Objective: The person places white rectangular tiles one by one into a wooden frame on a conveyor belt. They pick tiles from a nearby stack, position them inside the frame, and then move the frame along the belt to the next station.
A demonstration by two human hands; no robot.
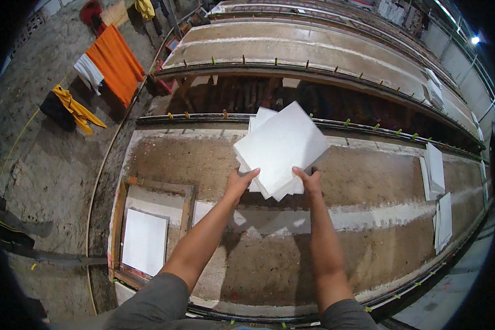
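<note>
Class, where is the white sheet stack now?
Head view, centre: the white sheet stack is held by left hand and right hand, above the brown table.

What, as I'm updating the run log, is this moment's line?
left hand: grips fanned white rectangular sheets | right hand: grips same sheets | below: long brown table | table's left: rectangular wooden frame

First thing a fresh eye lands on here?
Probably the splayed stack of white sheets, mid-frame above the long brown table, held by the left hand and right hand. Next, the orange cloth hanging at upper left and the bright lamp at upper right.
</note>
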